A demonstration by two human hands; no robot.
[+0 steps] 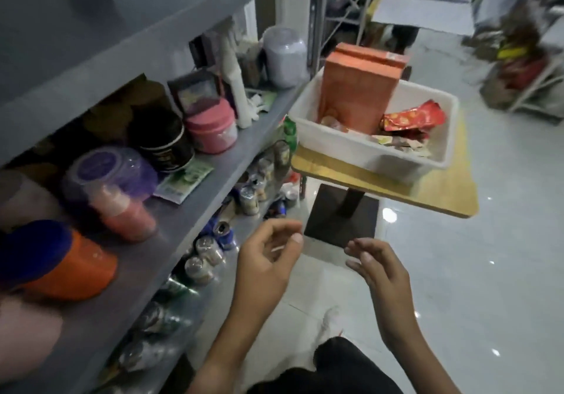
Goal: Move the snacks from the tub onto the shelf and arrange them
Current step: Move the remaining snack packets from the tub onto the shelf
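Observation:
A white plastic tub (335,141) stands on a small wooden table (427,192) at the centre right. In it an orange box (357,88) stands upright beside a red foil snack packet (412,117) and several smaller wrappers on the bottom. The grey shelf (171,219) runs along the left, loaded with jars and tubs. My left hand (268,259) and my right hand (378,268) hover over the floor below the table, both empty with loosely curled fingers, well short of the tub.
On the shelf stand a pink jar (212,129), a dark tub (164,143), a purple-lidded container (106,173), an orange bottle (122,213) and a green sachet (183,181). A lower shelf holds several small jars (204,259). The table's black base (341,213) sits on the tiled floor.

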